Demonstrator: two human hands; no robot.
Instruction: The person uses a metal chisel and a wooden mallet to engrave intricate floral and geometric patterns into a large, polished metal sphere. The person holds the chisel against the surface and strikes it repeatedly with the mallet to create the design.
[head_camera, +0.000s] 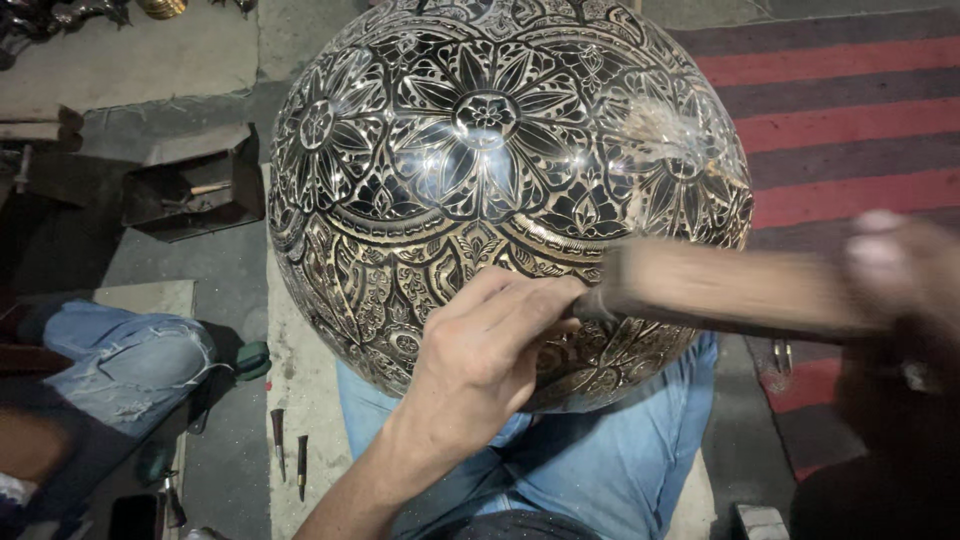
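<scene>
We see the left hand (478, 362) pinching a chisel (588, 304) against the engraved metal sphere (480, 170). The right hand (900, 270), blurred, grips a wooden mallet (720, 288); finger closure unclear.

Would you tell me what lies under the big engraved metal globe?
Under the engraved globe the person's blue-jeaned lap shows, beside a pale slab. The left hand rests on its lower face; the contact beneath stays hidden.

Grey concrete floor (200, 60), red-and-dark striped rug (850, 120), dim light.
</scene>
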